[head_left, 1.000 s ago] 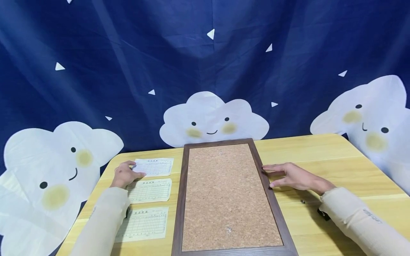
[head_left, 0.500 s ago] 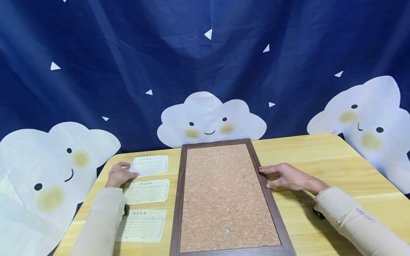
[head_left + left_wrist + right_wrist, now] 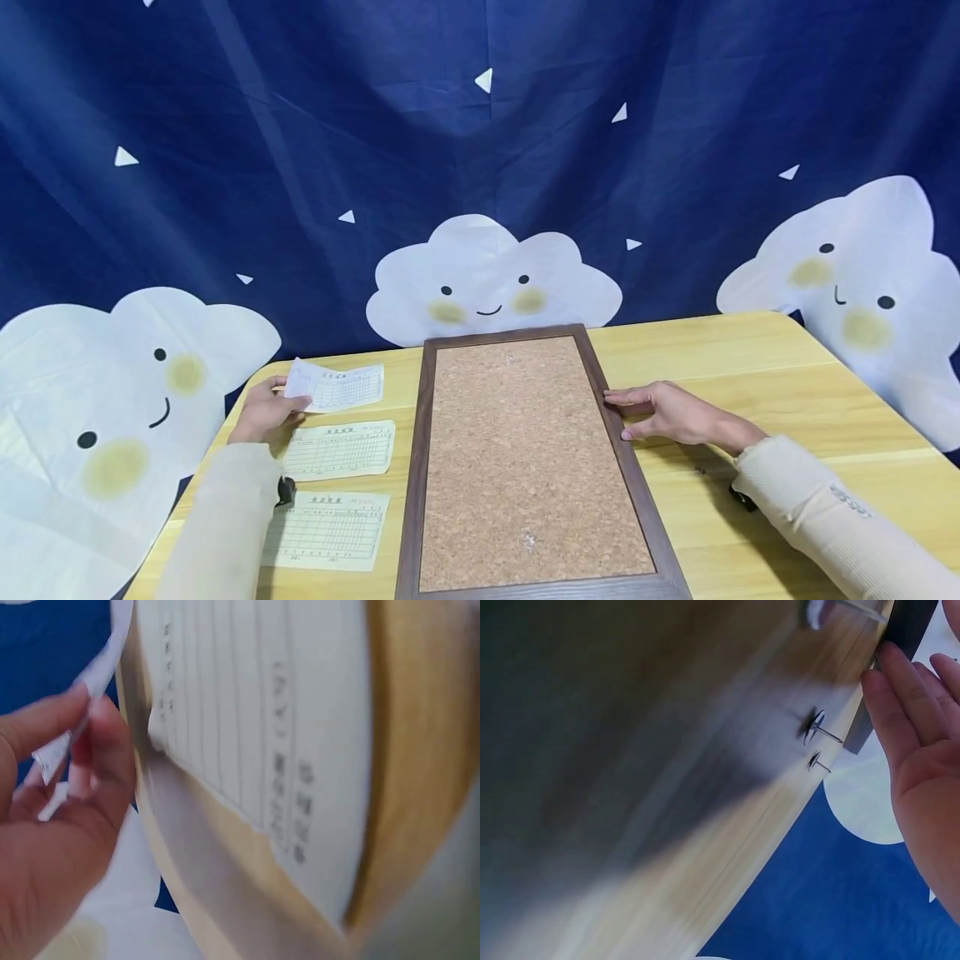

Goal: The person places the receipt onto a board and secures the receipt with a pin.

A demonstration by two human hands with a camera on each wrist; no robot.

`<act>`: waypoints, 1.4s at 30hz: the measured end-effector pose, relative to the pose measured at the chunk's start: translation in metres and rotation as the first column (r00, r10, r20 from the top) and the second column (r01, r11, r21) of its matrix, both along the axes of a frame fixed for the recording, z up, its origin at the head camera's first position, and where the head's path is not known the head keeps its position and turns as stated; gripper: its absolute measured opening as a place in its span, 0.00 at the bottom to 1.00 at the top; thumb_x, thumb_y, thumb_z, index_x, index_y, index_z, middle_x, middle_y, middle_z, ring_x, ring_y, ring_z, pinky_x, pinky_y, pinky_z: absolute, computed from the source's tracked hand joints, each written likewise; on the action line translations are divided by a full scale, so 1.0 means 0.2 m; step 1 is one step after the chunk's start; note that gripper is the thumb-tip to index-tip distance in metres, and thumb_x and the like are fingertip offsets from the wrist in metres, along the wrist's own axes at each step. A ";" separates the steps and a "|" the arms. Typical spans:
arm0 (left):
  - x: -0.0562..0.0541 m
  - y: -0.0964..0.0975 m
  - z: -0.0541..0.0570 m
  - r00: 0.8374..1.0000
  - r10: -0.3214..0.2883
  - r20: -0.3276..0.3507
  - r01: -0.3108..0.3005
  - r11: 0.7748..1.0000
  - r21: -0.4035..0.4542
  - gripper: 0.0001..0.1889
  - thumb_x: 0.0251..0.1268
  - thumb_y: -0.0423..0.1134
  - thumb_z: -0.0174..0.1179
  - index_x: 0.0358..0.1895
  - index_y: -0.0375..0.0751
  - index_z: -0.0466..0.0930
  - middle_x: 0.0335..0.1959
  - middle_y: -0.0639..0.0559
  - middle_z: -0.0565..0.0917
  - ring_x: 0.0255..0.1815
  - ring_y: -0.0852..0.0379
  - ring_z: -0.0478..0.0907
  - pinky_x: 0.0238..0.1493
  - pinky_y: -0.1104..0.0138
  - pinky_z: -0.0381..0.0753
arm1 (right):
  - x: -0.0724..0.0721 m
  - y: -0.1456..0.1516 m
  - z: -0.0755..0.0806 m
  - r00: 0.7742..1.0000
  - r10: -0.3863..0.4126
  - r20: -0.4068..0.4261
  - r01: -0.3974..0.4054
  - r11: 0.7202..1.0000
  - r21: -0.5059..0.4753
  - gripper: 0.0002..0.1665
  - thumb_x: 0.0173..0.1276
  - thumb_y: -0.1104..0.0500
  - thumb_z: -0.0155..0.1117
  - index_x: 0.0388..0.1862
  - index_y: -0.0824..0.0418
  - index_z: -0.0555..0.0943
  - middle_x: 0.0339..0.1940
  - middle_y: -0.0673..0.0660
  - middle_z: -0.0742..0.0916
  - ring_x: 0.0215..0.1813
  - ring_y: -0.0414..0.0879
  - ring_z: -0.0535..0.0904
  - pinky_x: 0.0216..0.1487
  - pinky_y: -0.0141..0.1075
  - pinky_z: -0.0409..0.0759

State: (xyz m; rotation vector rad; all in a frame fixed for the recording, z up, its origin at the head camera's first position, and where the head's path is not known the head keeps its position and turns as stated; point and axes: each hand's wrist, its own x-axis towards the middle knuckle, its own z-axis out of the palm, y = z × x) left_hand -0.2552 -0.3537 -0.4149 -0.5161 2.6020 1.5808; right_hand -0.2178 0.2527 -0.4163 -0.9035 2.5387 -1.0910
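Note:
My left hand (image 3: 264,413) pinches the left edge of the farthest paper form (image 3: 348,388), a printed slip with a grid. That edge is lifted and bent upward. In the left wrist view, thumb and fingers grip the slip's corner (image 3: 105,671). Two more paper forms, a middle one (image 3: 341,450) and a near one (image 3: 330,533), lie in a column below it. At the centre is a corkboard (image 3: 525,458) in a dark brown frame. My right hand (image 3: 678,414), fingers extended, touches the frame's right edge.
Several thumbtacks stand point up on the wooden table (image 3: 720,358) beside the right hand; one thumbtack (image 3: 817,729) shows clearly in the right wrist view. A dark blue curtain (image 3: 315,125) with printed clouds hangs behind the table's far edge.
The left hand has drawn back to the left with the farthest form, whose left edge has risen off the table. The right hand stays at the frame. The head view has shifted slightly.

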 end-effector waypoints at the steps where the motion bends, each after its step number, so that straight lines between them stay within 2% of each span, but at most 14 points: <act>1: 0.01 -0.01 0.00 1.000 -0.011 -0.009 0.012 0.998 0.054 0.31 0.67 0.24 0.60 0.70 0.23 0.57 0.40 0.42 0.79 0.31 0.60 0.81 0.33 0.70 0.83 | 0.00 0.00 0.00 1.000 -0.001 0.003 0.001 1.000 0.000 0.35 0.62 0.59 0.74 0.64 0.76 0.75 0.65 0.72 0.76 0.62 0.65 0.77 0.60 0.51 0.74; 5: 0.03 -0.04 0.01 0.997 -0.050 -0.060 0.062 0.977 0.204 0.33 0.70 0.28 0.60 0.72 0.22 0.54 0.32 0.56 0.82 0.29 0.65 0.83 0.36 0.72 0.84 | 0.00 -0.01 0.01 1.000 0.000 0.019 0.000 1.000 -0.007 0.35 0.62 0.59 0.74 0.64 0.76 0.74 0.66 0.73 0.75 0.62 0.65 0.77 0.60 0.50 0.75; 8: 0.04 -0.05 0.01 0.994 -0.057 -0.091 0.080 0.959 0.272 0.34 0.72 0.31 0.59 0.73 0.23 0.52 0.31 0.60 0.83 0.29 0.66 0.84 0.36 0.73 0.84 | 0.00 -0.01 0.01 0.999 0.001 0.032 -0.001 1.000 -0.011 0.35 0.63 0.60 0.74 0.64 0.77 0.74 0.66 0.74 0.75 0.62 0.65 0.77 0.59 0.49 0.76; 13: 0.04 -0.05 0.02 0.991 -0.065 -0.120 0.104 0.931 0.349 0.34 0.74 0.33 0.58 0.75 0.25 0.51 0.32 0.60 0.85 0.31 0.65 0.86 0.38 0.73 0.84 | -0.01 0.00 0.00 0.999 0.002 0.038 -0.002 1.000 -0.016 0.35 0.62 0.60 0.74 0.64 0.77 0.74 0.66 0.74 0.74 0.61 0.65 0.77 0.58 0.48 0.77; 19: 0.03 -0.04 0.04 0.989 -0.059 -0.132 0.117 0.864 0.490 0.25 0.73 0.31 0.59 0.67 0.32 0.61 0.33 0.57 0.86 0.33 0.63 0.87 0.41 0.71 0.83 | -0.01 0.00 0.00 0.999 0.004 0.042 -0.003 1.000 -0.024 0.35 0.62 0.60 0.74 0.63 0.77 0.75 0.66 0.75 0.74 0.61 0.65 0.77 0.58 0.48 0.77; 23: 0.03 -0.03 0.04 0.987 -0.061 -0.151 0.134 0.830 0.542 0.18 0.72 0.29 0.58 0.60 0.38 0.65 0.34 0.55 0.86 0.34 0.62 0.87 0.42 0.71 0.83 | -0.01 0.00 0.00 0.999 0.006 0.045 -0.005 1.000 -0.030 0.34 0.62 0.61 0.74 0.63 0.78 0.75 0.66 0.75 0.74 0.61 0.65 0.78 0.57 0.47 0.77; 27: 0.03 -0.02 0.04 0.986 -0.058 -0.156 0.137 0.818 0.558 0.18 0.72 0.28 0.59 0.59 0.39 0.64 0.35 0.54 0.86 0.34 0.61 0.87 0.43 0.71 0.83 | -0.01 0.00 0.00 0.998 0.004 0.059 -0.002 0.999 -0.040 0.35 0.62 0.62 0.74 0.63 0.78 0.74 0.66 0.75 0.74 0.61 0.66 0.77 0.57 0.47 0.78; 33: 0.02 0.02 0.06 0.984 -0.071 -0.166 0.153 0.815 0.558 0.22 0.70 0.27 0.60 0.62 0.37 0.63 0.36 0.54 0.85 0.35 0.61 0.87 0.44 0.70 0.83 | -0.01 0.00 0.00 0.997 0.002 0.076 0.002 0.999 -0.048 0.35 0.62 0.62 0.74 0.64 0.78 0.74 0.66 0.76 0.73 0.61 0.65 0.77 0.57 0.46 0.78; 39: 0.01 0.07 0.07 0.981 -0.073 -0.180 0.168 0.787 0.594 0.21 0.70 0.24 0.58 0.61 0.35 0.62 0.36 0.53 0.85 0.35 0.60 0.87 0.44 0.69 0.83 | -0.01 0.01 0.00 0.996 0.001 0.085 0.004 0.998 -0.055 0.35 0.62 0.63 0.74 0.63 0.78 0.74 0.66 0.76 0.73 0.61 0.66 0.77 0.57 0.46 0.78; 42: 0.01 0.09 0.07 0.982 -0.083 -0.167 0.167 0.795 0.584 0.24 0.70 0.24 0.58 0.65 0.33 0.60 0.37 0.53 0.85 0.36 0.60 0.87 0.44 0.69 0.83 | -0.01 0.01 0.00 0.995 0.000 0.097 0.005 0.998 -0.057 0.35 0.62 0.63 0.74 0.63 0.78 0.74 0.66 0.76 0.73 0.61 0.66 0.76 0.57 0.46 0.78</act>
